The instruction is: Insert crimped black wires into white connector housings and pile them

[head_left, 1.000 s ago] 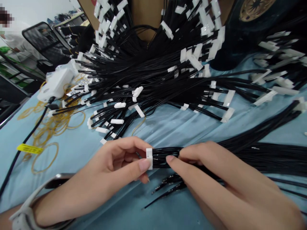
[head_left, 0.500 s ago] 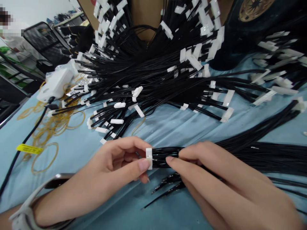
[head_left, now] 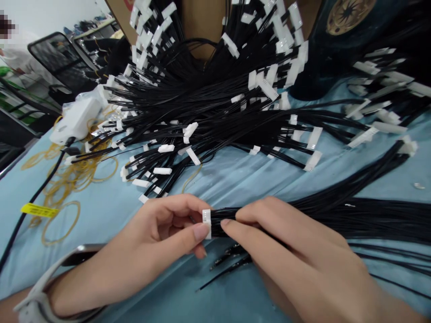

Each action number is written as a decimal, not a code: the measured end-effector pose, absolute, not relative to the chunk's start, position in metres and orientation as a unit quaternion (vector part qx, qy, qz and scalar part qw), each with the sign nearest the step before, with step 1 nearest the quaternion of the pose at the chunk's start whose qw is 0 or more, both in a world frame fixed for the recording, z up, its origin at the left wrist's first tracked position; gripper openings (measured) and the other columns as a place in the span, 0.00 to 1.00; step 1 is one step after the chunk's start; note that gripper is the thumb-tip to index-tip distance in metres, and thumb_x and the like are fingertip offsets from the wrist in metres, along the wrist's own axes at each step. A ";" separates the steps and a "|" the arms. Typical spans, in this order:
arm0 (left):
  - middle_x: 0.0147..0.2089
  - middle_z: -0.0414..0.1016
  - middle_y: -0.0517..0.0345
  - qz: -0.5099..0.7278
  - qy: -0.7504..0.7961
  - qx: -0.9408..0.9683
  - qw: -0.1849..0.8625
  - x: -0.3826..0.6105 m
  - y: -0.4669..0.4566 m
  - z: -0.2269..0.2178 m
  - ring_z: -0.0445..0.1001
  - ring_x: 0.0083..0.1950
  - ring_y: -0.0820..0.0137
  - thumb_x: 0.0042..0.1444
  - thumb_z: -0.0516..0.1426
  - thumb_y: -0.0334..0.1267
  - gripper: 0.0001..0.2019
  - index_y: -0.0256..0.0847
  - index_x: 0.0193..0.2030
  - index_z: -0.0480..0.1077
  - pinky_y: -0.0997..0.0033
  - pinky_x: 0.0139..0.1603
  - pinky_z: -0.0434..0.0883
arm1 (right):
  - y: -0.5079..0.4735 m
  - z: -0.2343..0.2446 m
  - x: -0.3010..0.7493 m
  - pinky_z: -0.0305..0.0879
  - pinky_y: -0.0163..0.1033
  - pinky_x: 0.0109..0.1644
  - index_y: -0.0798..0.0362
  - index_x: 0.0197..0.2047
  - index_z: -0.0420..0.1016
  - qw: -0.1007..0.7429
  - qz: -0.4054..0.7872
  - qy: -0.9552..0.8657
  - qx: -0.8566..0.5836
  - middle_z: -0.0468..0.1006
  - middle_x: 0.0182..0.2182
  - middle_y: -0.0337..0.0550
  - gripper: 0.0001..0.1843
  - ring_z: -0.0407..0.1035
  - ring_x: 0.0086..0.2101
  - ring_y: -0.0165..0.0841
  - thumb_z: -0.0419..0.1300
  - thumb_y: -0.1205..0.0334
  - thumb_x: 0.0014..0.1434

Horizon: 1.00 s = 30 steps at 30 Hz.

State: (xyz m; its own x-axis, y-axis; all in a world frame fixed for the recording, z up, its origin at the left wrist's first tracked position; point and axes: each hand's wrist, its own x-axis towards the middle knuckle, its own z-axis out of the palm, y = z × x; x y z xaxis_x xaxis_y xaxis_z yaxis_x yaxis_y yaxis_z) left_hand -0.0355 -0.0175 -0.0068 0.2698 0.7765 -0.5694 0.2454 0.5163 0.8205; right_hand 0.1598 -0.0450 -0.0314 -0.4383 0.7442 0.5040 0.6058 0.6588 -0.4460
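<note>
My left hand (head_left: pixel 158 242) pinches a small white connector (head_left: pixel 206 221) between thumb and forefinger, low in the middle of the view. Black wires (head_left: pixel 353 215) run from that connector off to the right. My right hand (head_left: pixel 296 255) is closed on those wires right beside the connector, fingertips almost touching it. Under the hands lie a few loose black wires with bare metal ends (head_left: pixel 225 262) on the light blue cloth (head_left: pixel 235 179).
A big heap of black wire harnesses with white connectors (head_left: pixel 215 103) fills the table behind the hands. Yellow rubber bands (head_left: pixel 63 179), a white power adapter (head_left: pixel 79 119) and its black cable (head_left: pixel 37 197) lie at the left. A dark round object (head_left: pixel 336 40) stands at the back right.
My right hand has slid a little to the left along the wires, closer to the connector. The left hand keeps its pinch.
</note>
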 end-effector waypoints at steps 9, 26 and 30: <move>0.26 0.76 0.69 0.206 0.554 0.461 0.662 -0.035 -0.020 -0.001 0.77 0.27 0.75 0.52 0.68 0.36 0.06 0.44 0.36 0.77 0.79 0.29 0.71 | -0.052 -0.032 0.171 0.70 0.38 0.34 0.49 0.34 0.78 0.300 0.031 -0.863 -0.405 0.74 0.28 0.43 0.16 0.70 0.30 0.34 0.52 0.60 0.70; 0.24 0.77 0.70 0.214 0.548 0.454 0.669 -0.037 -0.016 0.000 0.74 0.25 0.78 0.55 0.67 0.37 0.05 0.44 0.37 0.76 0.86 0.26 0.70 | -0.051 -0.036 0.172 0.69 0.42 0.35 0.49 0.23 0.68 0.379 0.039 -0.837 -0.394 0.78 0.26 0.43 0.17 0.70 0.25 0.33 0.49 0.78 0.57; 0.25 0.77 0.71 0.217 0.551 0.448 0.670 -0.036 -0.019 -0.001 0.77 0.27 0.79 0.56 0.66 0.34 0.04 0.45 0.37 0.77 0.88 0.28 0.72 | -0.050 -0.030 0.168 0.64 0.41 0.26 0.49 0.21 0.69 0.371 0.044 -0.817 -0.439 0.72 0.22 0.41 0.18 0.63 0.21 0.32 0.49 0.77 0.56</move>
